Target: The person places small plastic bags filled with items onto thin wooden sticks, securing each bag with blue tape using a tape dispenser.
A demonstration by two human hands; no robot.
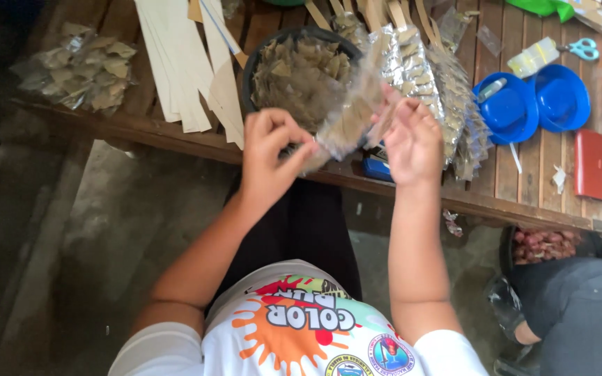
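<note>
I see left hand [267,154] and right hand [412,143] both pinching a clear packet [350,115] over the desk [524,188]; best kept taut, mouth level.

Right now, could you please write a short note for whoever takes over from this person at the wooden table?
Left hand: pinching the lower end of a small clear packet of dried brown leaf pieces.
Right hand: holding the packet's upper end; both are raised over the table edge.
Things: black bowl of loose pieces sits just behind the hands; a row of filled packets lies to its right; a larger clear bag of pieces lies far left.
Done: many packets filled.
Left: bowl is far from empty; whether the held packet is sealed cannot be told.
</note>
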